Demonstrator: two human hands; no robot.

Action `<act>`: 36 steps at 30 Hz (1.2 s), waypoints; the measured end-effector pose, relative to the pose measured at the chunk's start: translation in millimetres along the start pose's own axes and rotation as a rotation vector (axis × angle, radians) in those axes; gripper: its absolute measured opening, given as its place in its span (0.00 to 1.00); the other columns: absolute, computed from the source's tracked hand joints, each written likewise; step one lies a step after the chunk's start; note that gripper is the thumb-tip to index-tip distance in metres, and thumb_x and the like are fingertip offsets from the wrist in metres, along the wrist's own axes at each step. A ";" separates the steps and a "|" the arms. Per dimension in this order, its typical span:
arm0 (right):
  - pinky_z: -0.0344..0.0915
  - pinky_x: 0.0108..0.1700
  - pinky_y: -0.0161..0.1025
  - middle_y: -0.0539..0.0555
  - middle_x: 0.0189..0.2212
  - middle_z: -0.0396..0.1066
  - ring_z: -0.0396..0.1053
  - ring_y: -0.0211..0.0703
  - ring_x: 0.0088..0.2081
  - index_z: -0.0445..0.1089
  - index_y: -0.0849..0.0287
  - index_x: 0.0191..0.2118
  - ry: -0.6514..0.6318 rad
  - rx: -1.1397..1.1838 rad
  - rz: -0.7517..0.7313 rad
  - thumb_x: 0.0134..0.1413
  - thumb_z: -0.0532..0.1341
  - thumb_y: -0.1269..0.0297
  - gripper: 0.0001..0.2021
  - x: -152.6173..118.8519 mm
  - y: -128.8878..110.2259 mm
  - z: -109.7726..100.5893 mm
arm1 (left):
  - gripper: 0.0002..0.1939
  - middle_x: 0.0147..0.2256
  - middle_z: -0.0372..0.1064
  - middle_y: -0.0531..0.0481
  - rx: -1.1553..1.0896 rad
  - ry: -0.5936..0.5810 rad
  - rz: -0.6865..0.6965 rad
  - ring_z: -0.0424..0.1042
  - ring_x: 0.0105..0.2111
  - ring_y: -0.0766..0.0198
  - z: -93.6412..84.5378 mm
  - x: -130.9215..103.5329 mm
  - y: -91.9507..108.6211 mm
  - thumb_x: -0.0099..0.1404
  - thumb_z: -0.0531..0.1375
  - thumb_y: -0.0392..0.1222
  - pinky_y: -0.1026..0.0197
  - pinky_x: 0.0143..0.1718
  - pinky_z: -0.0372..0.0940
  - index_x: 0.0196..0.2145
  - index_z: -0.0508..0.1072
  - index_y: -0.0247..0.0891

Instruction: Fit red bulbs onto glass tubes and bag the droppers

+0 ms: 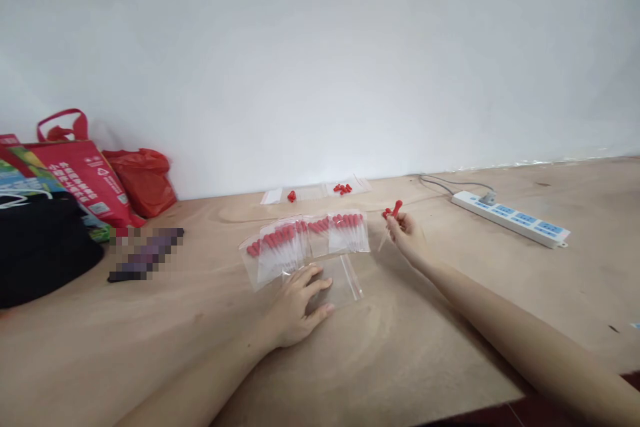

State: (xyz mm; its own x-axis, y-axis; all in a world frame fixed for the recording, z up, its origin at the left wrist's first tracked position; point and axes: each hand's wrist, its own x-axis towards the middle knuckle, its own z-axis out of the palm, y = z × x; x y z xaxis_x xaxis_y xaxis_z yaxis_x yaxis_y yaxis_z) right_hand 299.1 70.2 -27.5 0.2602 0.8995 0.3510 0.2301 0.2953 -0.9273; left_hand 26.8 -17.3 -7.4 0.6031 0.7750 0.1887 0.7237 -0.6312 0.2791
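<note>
My left hand [303, 300] lies with fingers spread on an unfilled clear zip bag [344, 283]. Between the pinched fingers of my right hand [407, 235] are red-bulbed droppers [397, 208], at least one with a thin clear tube pointing down; how many is unclear. Just beyond my left hand lie overlapping zip bags [280, 260] of red-topped droppers, and another filled bag [349, 232] sits at their right end. Farther back, near the wall, loose red bulbs [343, 189] rest on a clear bag, beside clear tubes [313, 194] and another red bulb cluster [291, 196].
A white power strip [510, 215] with a plugged-in grey cord lies at the right. On the left are a red printed bag [90, 180], a red plastic bag [143, 180], a black hat [45, 247] and a blurred-out dark object [147, 255]. The wooden tabletop [390, 360] meets a white wall.
</note>
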 end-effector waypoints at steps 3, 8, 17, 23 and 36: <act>0.58 0.21 0.36 0.42 0.17 0.59 0.60 0.37 0.18 0.51 0.57 0.47 -0.053 0.184 0.081 0.44 0.58 0.57 0.24 -21.6 -4.6 12.0 | 0.19 0.55 0.54 0.42 -0.021 -0.019 -0.013 0.54 0.55 0.51 0.3 -0.2 0.1 0.60 0.53 0.48 0.46 0.52 0.55 0.48 0.65 0.40; 0.61 0.22 0.41 0.43 0.16 0.60 0.63 0.43 0.17 0.42 0.55 0.52 -0.095 0.265 0.205 0.43 0.58 0.61 0.31 -39.7 -16.9 26.4 | 0.19 0.55 0.53 0.43 -0.033 -0.036 -0.026 0.53 0.55 0.52 0.4 -0.7 0.6 0.61 0.52 0.48 0.48 0.53 0.55 0.48 0.65 0.40; 0.61 0.21 0.39 0.42 0.17 0.58 0.63 0.41 0.18 0.45 0.55 0.49 -0.124 0.227 0.168 0.43 0.57 0.61 0.28 -45.3 -17.4 34.1 | 0.19 0.54 0.55 0.43 -0.023 -0.014 -0.013 0.54 0.54 0.52 0.2 -0.1 0.7 0.60 0.53 0.48 0.48 0.52 0.56 0.48 0.65 0.41; 0.61 0.22 0.39 0.43 0.18 0.57 0.63 0.40 0.18 0.45 0.55 0.49 -0.096 0.191 0.138 0.43 0.57 0.62 0.27 -43.7 -19.0 31.1 | 0.19 0.55 0.54 0.43 -0.029 -0.015 -0.006 0.54 0.55 0.52 -0.2 0.0 1.5 0.60 0.53 0.48 0.47 0.52 0.55 0.49 0.64 0.41; 0.64 0.26 0.38 0.43 0.20 0.63 0.65 0.37 0.20 0.46 0.54 0.44 -0.192 0.361 0.255 0.42 0.58 0.54 0.25 -54.4 -23.3 35.3 | 0.21 0.55 0.54 0.44 -0.033 -0.019 -0.015 0.54 0.55 0.51 -0.3 0.2 1.6 0.60 0.52 0.49 0.47 0.52 0.55 0.50 0.63 0.41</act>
State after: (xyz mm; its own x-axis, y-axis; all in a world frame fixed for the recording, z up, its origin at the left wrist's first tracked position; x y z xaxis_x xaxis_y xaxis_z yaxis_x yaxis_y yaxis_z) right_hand 246.4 25.8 -29.6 0.0802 0.9909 0.1079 -0.1673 0.1201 -0.9786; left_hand 28.0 -18.2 -6.6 0.5985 0.7837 0.1661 0.7217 -0.6174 0.3129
